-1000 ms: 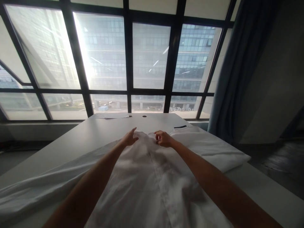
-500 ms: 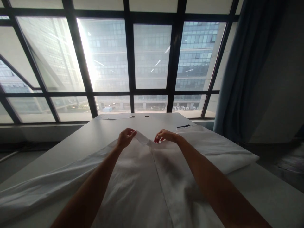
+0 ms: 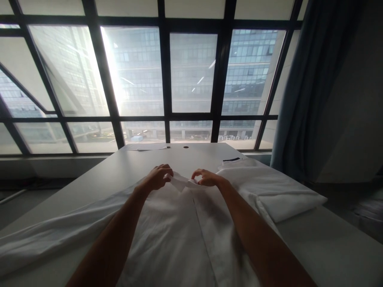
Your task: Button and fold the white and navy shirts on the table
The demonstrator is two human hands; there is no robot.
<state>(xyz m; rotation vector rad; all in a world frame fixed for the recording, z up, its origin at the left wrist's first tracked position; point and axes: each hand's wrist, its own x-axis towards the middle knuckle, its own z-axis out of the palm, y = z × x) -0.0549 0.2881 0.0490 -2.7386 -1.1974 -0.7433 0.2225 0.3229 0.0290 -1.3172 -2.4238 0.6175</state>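
A white shirt (image 3: 170,235) lies spread on the table, its front placket running from the collar toward me. Its left sleeve side stretches out to the lower left. At the far end, my left hand (image 3: 158,176) pinches one side of the shirt's collar (image 3: 178,181), whose point hangs folded down. My right hand (image 3: 205,177) grips the other side of the collar, close to the middle, fingers curled over it. Parts of the fingertips are hidden by the fabric.
The white table (image 3: 143,159) reaches to a large black-framed window. Folded white cloth (image 3: 287,191) with a dark strip (image 3: 231,160) behind it lies on the right. A flat white sheet (image 3: 149,147) rests at the far edge. A blue curtain (image 3: 302,99) hangs at right.
Both hands have turned the collar down toward me; its left point now lies over the shirt front. My right hand has shifted slightly left and up.
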